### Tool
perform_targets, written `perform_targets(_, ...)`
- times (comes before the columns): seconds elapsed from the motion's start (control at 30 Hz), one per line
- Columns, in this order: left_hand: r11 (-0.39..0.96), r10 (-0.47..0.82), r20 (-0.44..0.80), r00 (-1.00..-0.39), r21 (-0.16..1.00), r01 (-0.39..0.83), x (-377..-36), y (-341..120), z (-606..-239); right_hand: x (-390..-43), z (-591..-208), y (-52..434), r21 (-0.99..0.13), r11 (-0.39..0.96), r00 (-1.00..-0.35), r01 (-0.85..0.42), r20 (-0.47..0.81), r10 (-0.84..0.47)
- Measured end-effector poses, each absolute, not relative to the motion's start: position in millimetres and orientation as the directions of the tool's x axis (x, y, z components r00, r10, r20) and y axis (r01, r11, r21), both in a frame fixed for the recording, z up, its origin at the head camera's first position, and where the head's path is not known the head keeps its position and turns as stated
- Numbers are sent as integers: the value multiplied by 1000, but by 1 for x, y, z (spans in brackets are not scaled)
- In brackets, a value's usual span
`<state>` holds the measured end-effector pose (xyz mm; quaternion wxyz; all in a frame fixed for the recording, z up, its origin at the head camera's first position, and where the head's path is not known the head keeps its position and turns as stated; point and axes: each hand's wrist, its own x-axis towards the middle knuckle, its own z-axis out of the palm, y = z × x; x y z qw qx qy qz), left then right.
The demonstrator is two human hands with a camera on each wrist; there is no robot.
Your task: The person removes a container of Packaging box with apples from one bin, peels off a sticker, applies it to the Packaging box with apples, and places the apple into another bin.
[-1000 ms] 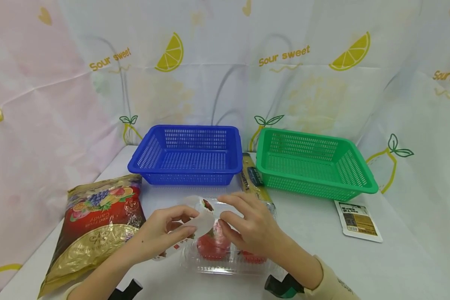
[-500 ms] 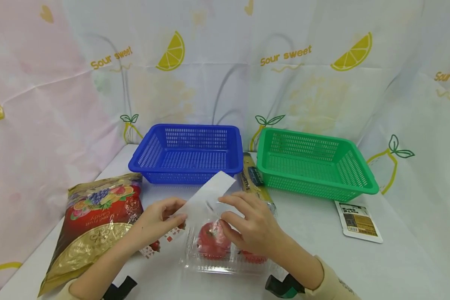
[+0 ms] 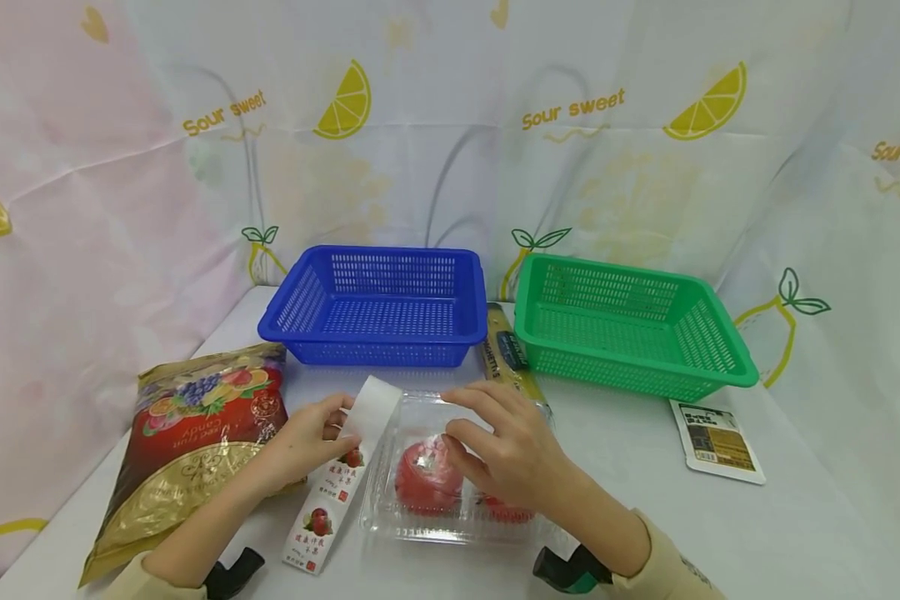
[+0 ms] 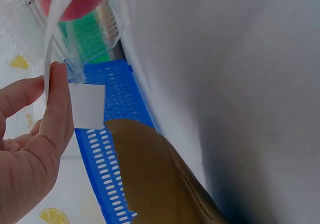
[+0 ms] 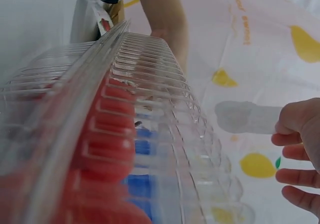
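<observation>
left hand point(image 3: 311, 437) pinches the label strip point(image 3: 337, 483) beside the clear box point(image 3: 420, 521) of red fruit point(image 3: 426, 479); right hand point(image 3: 506, 454) rests on its lid, fingers seemingly loosely spread.

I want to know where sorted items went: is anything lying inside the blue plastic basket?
No: in the head view the blue plastic basket shows only its bare perforated floor and walls.

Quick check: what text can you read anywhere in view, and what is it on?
"Sour sweet": printed repeatedly on the lemon-patterned backdrop cloth.
Red and gold candy bag: upside-down lettering, too small.
Long paper label strip with apple pictures: red characters, unreadable.
White and black sachet: blurred.
</observation>
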<state>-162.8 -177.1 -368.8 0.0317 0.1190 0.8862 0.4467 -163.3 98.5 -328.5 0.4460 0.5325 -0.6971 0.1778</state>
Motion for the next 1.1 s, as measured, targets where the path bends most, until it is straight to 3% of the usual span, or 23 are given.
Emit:
perform_targets(0.3, 673, 148, -32, -988, 736, 77, -164, -182, -375, -165, -329, 101, 217, 369, -38, -904, 817, -575)
perform_targets(0.7, 810, 169, -73, -983, 579, 96, -168, -184, -384, -166, -329, 103, 214, 376, -38, -902, 826, -562)
perform_targets(1.1, 888, 237, 79, -968, 387, 249, -163, -188, -392, -166, -330, 105, 222, 387, -37, -895, 827, -561)
